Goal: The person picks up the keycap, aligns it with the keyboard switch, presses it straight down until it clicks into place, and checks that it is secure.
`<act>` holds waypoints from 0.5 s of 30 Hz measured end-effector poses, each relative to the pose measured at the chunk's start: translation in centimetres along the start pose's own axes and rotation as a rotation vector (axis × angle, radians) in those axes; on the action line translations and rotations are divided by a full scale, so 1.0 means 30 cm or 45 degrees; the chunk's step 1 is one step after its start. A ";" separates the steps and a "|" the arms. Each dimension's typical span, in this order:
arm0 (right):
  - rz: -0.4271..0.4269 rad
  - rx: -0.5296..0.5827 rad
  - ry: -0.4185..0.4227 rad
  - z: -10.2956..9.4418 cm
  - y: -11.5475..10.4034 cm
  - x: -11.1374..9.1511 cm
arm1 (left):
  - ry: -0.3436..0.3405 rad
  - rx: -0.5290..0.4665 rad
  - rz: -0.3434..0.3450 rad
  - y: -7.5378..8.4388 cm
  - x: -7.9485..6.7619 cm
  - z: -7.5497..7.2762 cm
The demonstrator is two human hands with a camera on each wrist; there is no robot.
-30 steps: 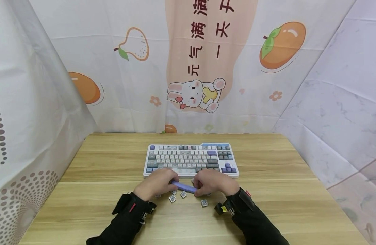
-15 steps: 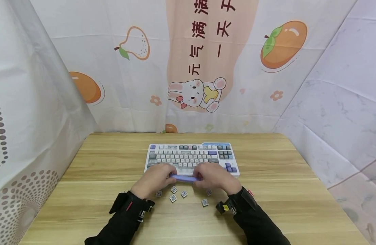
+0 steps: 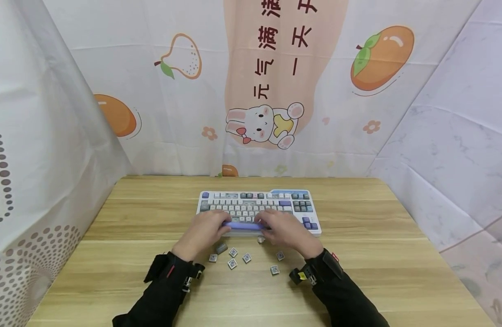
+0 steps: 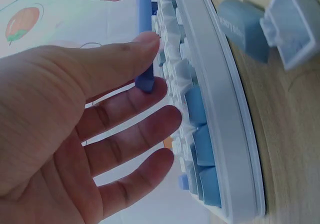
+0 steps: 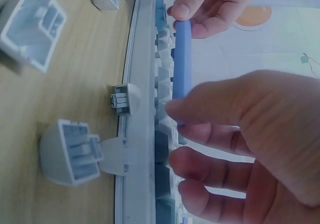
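Note:
A long blue-purple spacebar keycap lies level between my two hands, over the front rows of a white keyboard. My left hand pinches one end between thumb and index finger. The other end is pinched in the same way by my right hand. In the left wrist view, the spacebar keycap hangs above the keycaps, and the left hand's other fingers extend loosely. The right wrist view shows the spacebar keycap a little clear of the row beneath it.
Several loose keycaps lie on the wooden table before the keyboard, including a wider grey keycap and a small keycap nearer me. One pale keycap sits by the keyboard's front edge. A printed curtain hangs behind the table.
Both hands have moved forward together with the spacebar keycap, from in front of the keyboard to over its front rows. The wider grey keycap on the table has come into sight.

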State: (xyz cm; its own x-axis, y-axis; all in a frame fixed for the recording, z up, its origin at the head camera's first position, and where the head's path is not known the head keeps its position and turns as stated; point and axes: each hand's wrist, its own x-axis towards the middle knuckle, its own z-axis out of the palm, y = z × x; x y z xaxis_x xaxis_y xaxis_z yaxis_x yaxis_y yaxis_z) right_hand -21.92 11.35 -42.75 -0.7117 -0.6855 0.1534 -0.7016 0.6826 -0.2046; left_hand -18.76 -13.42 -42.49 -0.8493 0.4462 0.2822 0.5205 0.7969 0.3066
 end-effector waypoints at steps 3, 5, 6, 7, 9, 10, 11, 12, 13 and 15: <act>-0.006 0.004 0.033 0.001 0.001 0.000 | 0.024 0.010 -0.011 -0.008 0.003 0.001; -0.011 -0.004 0.049 0.002 0.002 -0.001 | 0.017 0.016 -0.024 -0.011 0.003 0.005; -0.012 -0.005 0.054 0.003 0.003 -0.001 | 0.015 0.024 -0.027 -0.012 0.003 0.008; -0.015 -0.001 0.060 0.005 0.004 -0.001 | 0.013 0.030 -0.030 -0.013 0.003 0.012; -0.021 -0.005 0.057 0.010 0.008 0.000 | 0.002 0.046 -0.035 -0.012 0.002 0.020; -0.023 -0.007 0.055 0.013 0.011 0.000 | -0.003 0.056 -0.036 -0.012 0.001 0.024; -0.024 -0.008 0.050 0.017 0.013 0.001 | -0.006 0.066 -0.038 -0.011 -0.001 0.028; -0.025 -0.008 0.047 0.020 0.015 0.002 | -0.007 0.075 -0.042 -0.010 -0.002 0.031; -0.027 -0.008 0.046 0.022 0.017 0.003 | -0.009 0.083 -0.045 -0.010 -0.002 0.034; -0.031 -0.009 0.046 0.025 0.019 0.004 | -0.006 0.095 -0.050 -0.010 -0.003 0.038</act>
State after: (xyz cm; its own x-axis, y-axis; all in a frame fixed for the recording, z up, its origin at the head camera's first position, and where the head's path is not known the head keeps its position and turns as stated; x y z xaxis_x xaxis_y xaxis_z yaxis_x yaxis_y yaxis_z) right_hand -22.38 11.47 -43.59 -0.6950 -0.6926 0.1934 -0.7190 0.6676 -0.1931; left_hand -18.93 -13.23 -43.64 -0.8694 0.4156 0.2673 0.4789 0.8418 0.2489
